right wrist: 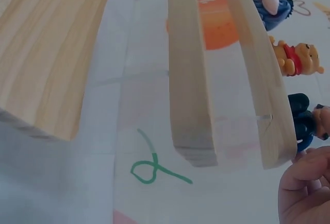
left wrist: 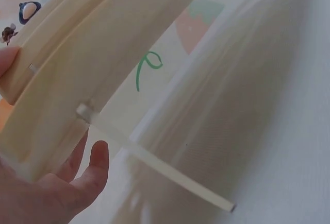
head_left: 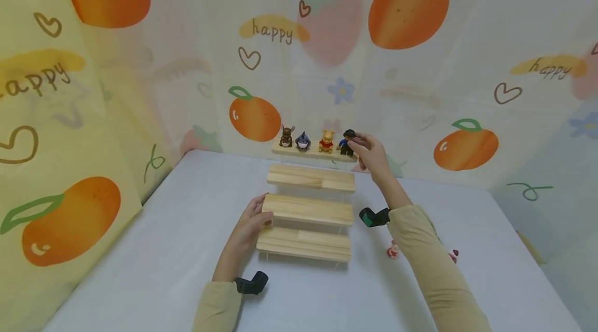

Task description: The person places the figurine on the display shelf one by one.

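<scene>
A tiered wooden display shelf stands on the white table, its boards rising in steps on thin clear rods. My left hand grips the left end of one of its middle boards. On the top board, my right hand holds a small black-haired figurine in blue and black by its right side; the figurine is upright at the board's right end. To its left sit a yellow bear figurine in a red shirt, a blue donkey figurine and a brown long-eared figurine. The right wrist view shows my fingertips against the black-haired figurine.
Near my right forearm a small red-and-white figurine stands on the white table. Another red-and-white figurine is partly hidden by the sleeve. A fruit-printed curtain hangs behind the table.
</scene>
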`<move>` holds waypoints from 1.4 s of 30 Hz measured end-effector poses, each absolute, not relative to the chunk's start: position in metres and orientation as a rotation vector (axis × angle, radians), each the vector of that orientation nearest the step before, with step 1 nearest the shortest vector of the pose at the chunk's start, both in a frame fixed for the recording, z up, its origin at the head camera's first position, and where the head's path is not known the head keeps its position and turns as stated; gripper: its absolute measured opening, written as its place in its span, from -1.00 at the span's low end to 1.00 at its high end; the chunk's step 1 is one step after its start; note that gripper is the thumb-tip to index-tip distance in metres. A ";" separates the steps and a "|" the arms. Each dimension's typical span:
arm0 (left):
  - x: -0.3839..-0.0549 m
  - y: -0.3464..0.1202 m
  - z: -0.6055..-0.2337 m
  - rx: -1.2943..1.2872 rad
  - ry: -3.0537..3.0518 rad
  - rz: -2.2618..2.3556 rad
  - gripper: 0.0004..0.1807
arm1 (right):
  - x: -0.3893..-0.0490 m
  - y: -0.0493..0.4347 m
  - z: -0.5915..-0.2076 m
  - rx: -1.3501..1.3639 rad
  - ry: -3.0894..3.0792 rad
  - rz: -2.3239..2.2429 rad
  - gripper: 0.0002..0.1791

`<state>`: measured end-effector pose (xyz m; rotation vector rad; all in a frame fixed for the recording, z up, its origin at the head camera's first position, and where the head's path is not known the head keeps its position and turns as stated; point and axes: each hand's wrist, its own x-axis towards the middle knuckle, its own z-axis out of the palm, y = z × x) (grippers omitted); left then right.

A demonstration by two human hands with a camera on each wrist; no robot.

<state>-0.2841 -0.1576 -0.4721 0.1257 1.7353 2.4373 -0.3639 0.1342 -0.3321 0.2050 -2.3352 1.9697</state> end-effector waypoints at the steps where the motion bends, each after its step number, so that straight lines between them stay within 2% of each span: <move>1: -0.284 -0.158 -0.473 0.120 1.732 2.439 -0.35 | -0.363 0.135 -0.333 0.210 -2.332 1.979 -0.43; 8: -0.284 -0.159 -0.472 0.084 1.764 2.427 -0.35 | -0.354 0.144 -0.337 0.233 -2.352 1.960 -0.41; 19: -0.284 -0.152 -0.472 -0.023 1.466 2.567 -0.33 | -0.314 0.186 -0.348 0.197 -2.313 1.932 -0.48; 29: -0.283 -0.147 -0.467 0.032 1.473 2.551 -0.29 | -0.270 0.223 -0.371 0.198 -2.053 2.208 -0.75; 42: -0.287 -0.150 -0.472 0.069 1.457 2.603 -0.28 | -0.238 0.234 -0.406 0.047 -2.089 2.263 -0.79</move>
